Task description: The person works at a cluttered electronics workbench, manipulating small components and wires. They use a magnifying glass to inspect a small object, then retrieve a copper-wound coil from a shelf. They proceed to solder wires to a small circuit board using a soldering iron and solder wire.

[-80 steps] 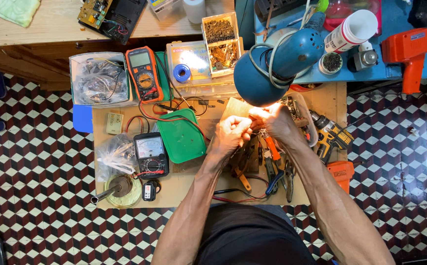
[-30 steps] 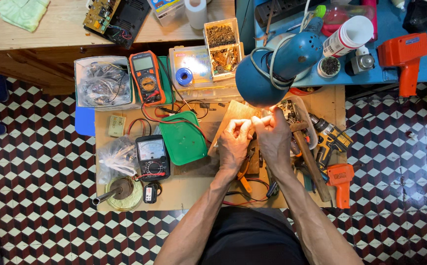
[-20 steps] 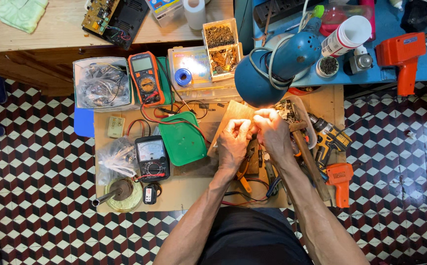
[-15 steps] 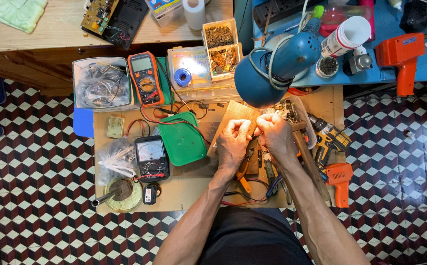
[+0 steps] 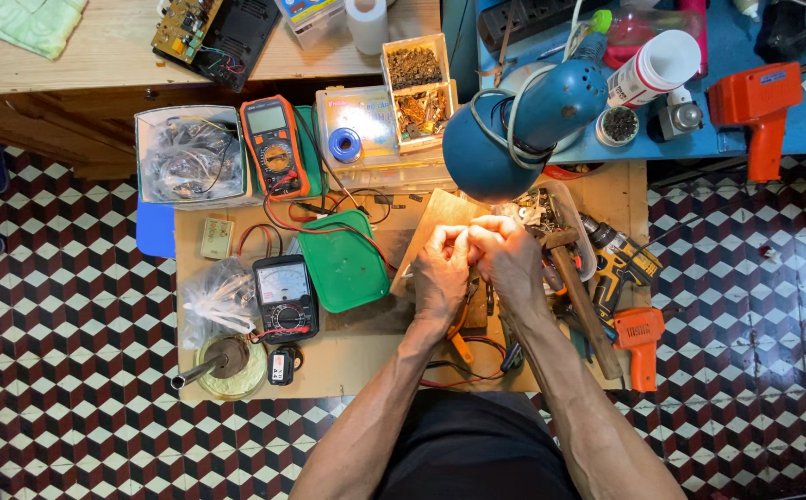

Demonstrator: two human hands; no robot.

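The blue desk lamp (image 5: 523, 125) is throwing warm, bright light straight down onto the knuckles of the left hand (image 5: 442, 268) and right hand (image 5: 506, 257), slightly washing them out. The rest of the wooden bench (image 5: 356, 361) is sitting evenly lit and sharp, with edges bending a little.

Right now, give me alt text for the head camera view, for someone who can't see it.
Seen from above, a person's left hand and right hand press together over a cluttered small wooden workbench under a blue metal desk lamp; whatever they pinch is hidden. An orange digital multimeter and a green plastic tray lie to the left.
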